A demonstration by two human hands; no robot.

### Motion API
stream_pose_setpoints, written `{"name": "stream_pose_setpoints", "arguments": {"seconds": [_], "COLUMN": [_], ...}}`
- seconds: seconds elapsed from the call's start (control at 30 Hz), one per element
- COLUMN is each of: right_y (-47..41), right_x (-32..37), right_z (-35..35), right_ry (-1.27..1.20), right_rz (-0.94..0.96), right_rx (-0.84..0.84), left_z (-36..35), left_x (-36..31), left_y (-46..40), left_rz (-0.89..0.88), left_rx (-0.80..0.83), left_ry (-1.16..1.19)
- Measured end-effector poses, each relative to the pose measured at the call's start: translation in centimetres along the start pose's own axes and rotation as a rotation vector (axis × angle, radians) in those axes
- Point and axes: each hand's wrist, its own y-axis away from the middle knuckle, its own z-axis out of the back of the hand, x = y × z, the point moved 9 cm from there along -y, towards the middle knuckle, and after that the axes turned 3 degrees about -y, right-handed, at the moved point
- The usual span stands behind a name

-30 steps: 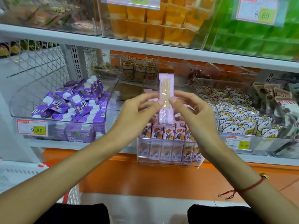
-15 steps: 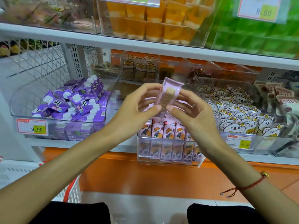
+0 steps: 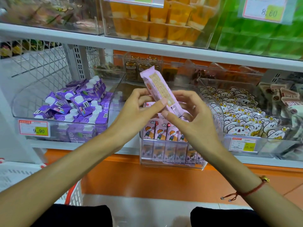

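1. Pink snack bar: long, flat packet in glossy film with crimped ends. A tan printed panel faces the camera. It is tilted, upper end leaning left, and held in the air between both hands.
2. Left hand: fingers curled, thumb tip pinching the bar at mid-length.
3. Right hand: fingers curled behind the bar's lower end, thumb under it. A red cord bracelet sits on the wrist.
4. Just below the hands: clear plastic bin of pink cartoon-print packets standing upright. The hands hide its back rows.
5. Left of the left hand: purple cartons, white-capped and heaped.
6. Right of the right hand: koala-print packets.
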Motion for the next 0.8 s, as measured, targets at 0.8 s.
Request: {"name": "stream_pose_setpoints", "arguments": {"seconds": [0.8], "right_y": [-2.9], "right_x": [-4.4], "right_z": [-1.0], "right_ry": [0.550], "right_rz": [-0.029], "right_rx": [0.106], "left_z": [6.9], "left_x": [-3.5], "left_y": [-0.7], "left_rz": [-0.290], "left_rx": [-0.342], "left_ry": [-0.292]}}
